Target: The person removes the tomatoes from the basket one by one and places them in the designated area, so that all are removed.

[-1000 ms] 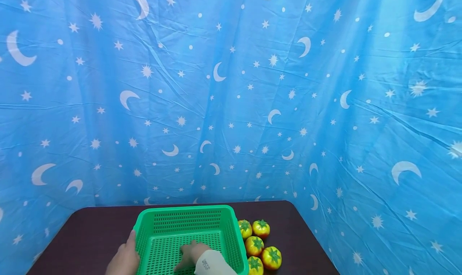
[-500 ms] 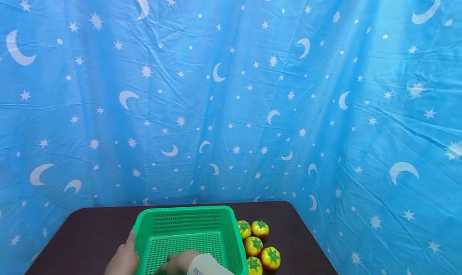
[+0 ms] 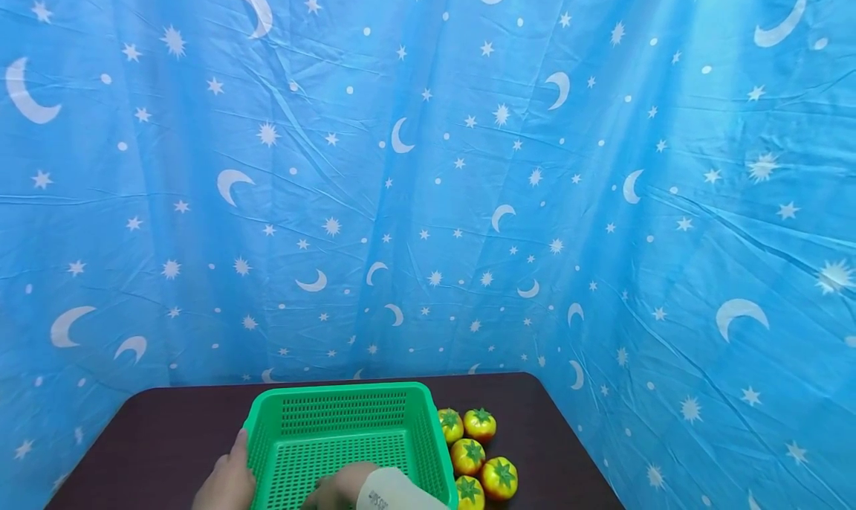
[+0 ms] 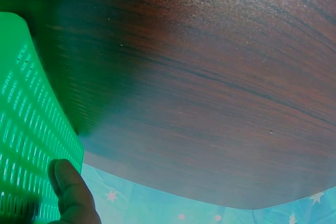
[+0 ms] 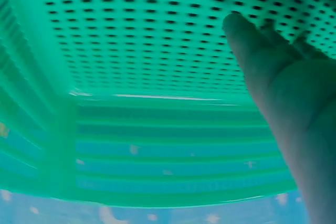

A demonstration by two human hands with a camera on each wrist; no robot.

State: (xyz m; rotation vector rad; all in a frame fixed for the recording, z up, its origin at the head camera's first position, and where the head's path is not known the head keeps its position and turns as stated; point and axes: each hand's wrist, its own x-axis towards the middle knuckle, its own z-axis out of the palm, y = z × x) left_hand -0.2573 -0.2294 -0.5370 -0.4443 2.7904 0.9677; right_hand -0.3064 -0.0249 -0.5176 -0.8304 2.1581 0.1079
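Note:
A green plastic basket (image 3: 420, 392) with slotted walls and a mesh floor sits on the dark table. My left hand (image 3: 227, 480) is at its left side. In the left wrist view, straight fingers (image 4: 71, 187) lie against the outer wall; that hand's thumb is not visible. My right hand (image 3: 337, 488) reaches inside, low over the basket floor, its sleeve crossing the near right part. In the right wrist view the fingers (image 5: 252, 43) point at the mesh floor, with nothing seen between them. Whether they touch it is hard to tell.
Several yellow-and-red tomatoes (image 3: 499, 478) with green leafy tops stand close along the basket's right side. Brown wood-grain table (image 3: 167, 436) stretches out to the left. A blue curtain (image 3: 401, 198) with white moons and stars hangs behind and to the right.
My right hand has moved left and nearer to me inside the basket, then slightly right again. The left hand stays at the basket's side. The head view has shifted slightly.

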